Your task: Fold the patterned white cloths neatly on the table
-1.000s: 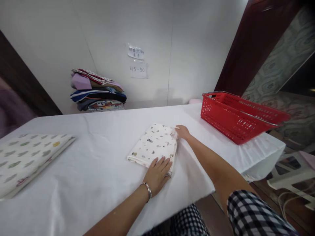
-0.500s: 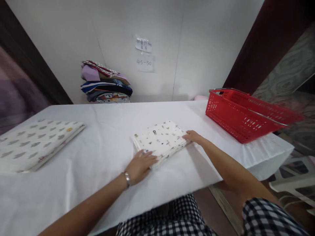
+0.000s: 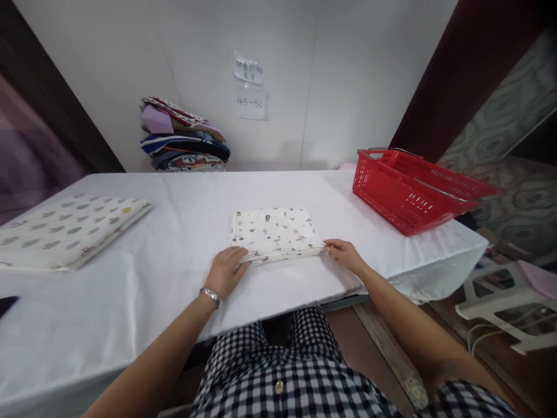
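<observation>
A folded white cloth with a small printed pattern lies on the white-covered table in front of me. Its layered folds face me along the near edge. My left hand, with a bracelet at the wrist, rests its outstretched fingers on the cloth's near left corner. At the near right corner, the fingertips of my right hand pinch the folded edge. To the left lies a larger folded cloth with grey cloud-like prints, touched by neither hand.
A red plastic basket with metal handles stands at the table's right end. Behind the table is a stack of folded fabrics. A dark flat object lies at the left edge. A white stool stands at right.
The small cloth has turned so its near edge lies almost straight across in front of me. My left hand has shifted left to its corner. The camera view has moved slightly.
</observation>
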### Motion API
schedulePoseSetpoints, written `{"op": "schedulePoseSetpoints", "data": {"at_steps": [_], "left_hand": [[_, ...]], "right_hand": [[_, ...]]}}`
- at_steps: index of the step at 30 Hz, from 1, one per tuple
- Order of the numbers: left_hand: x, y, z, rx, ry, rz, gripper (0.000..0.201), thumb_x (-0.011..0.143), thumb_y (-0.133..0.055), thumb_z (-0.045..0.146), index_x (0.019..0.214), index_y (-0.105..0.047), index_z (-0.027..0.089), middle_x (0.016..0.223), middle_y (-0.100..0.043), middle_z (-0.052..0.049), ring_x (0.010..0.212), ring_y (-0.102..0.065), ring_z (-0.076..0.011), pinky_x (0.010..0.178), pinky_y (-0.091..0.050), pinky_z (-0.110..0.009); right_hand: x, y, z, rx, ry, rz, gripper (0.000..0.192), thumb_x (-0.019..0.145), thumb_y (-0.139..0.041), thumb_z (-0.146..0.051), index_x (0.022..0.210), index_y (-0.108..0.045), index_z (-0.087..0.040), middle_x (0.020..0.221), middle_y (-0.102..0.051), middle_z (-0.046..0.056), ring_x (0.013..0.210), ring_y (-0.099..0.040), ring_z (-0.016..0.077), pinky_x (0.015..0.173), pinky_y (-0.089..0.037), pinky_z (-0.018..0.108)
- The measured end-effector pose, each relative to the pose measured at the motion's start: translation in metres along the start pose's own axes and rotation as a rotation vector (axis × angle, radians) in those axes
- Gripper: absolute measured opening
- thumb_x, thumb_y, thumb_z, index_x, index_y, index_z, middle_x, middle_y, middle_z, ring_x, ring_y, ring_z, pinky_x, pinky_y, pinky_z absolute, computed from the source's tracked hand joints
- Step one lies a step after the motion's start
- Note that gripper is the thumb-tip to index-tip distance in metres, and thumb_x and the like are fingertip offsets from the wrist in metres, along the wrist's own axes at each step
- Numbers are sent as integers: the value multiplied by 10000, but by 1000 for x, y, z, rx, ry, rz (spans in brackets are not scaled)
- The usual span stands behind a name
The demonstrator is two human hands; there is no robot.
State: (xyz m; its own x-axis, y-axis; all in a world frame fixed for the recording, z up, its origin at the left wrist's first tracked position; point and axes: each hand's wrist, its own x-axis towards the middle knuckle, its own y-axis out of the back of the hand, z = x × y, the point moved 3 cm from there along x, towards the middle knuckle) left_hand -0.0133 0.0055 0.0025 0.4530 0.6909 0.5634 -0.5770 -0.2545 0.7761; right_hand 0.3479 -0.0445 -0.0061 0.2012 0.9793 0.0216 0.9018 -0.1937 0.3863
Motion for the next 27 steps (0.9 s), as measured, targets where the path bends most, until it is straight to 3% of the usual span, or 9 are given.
{"op": "schedulePoseSetpoints", "data": {"at_steps": [12, 15, 20, 23, 27], "left_hand": [[-1, -5, -4, -9, -57, 69, 272, 840, -469, 337, 1003, -607, 169, 1014, -622, -95, 968, -556, -217, 884, -458, -409], [-1, -7, -4, -11, -54, 73, 262, 837, -475, 335, 995, -608, 175, 1014, -622, -93, 976, -556, -215, 888, -456, -409], [-3, -4, -5, 0, -32, 100, 272, 826, -491, 355, 1010, -599, 186, 1020, -623, -89, 1006, -548, -228, 909, -434, -428], [-2, 0, -2, 12, -41, 93, 287, 844, -461, 342, 1034, -590, 170, 1003, -613, -98, 974, -544, -222, 887, -441, -409], [1, 1, 0, 36, -41, 39, 284, 857, -432, 306, 1033, -597, 156, 937, -601, -97, 915, -530, -220, 845, -442, -398]], "right_hand": [[12, -14, 7, -124, 115, 90, 188, 663, -547, -277, 781, -660, -184, 742, -653, 13, 696, -570, 153, 664, -442, 276], [8, -16, 4, -174, 160, 106, 163, 694, -521, -280, 767, -632, -185, 727, -632, 6, 686, -556, 148, 661, -426, 271], [-1, -14, -5, -453, 330, 170, 131, 754, -486, -266, 782, -593, -195, 730, -581, 2, 678, -515, 138, 630, -381, 252], [-5, -15, -6, -579, 360, 189, 117, 775, -471, -256, 785, -573, -199, 732, -558, 3, 662, -497, 134, 608, -358, 245], [-9, -16, -7, -595, 394, 183, 112, 792, -459, -259, 802, -556, -204, 757, -547, 10, 683, -501, 140, 617, -363, 245]]}}
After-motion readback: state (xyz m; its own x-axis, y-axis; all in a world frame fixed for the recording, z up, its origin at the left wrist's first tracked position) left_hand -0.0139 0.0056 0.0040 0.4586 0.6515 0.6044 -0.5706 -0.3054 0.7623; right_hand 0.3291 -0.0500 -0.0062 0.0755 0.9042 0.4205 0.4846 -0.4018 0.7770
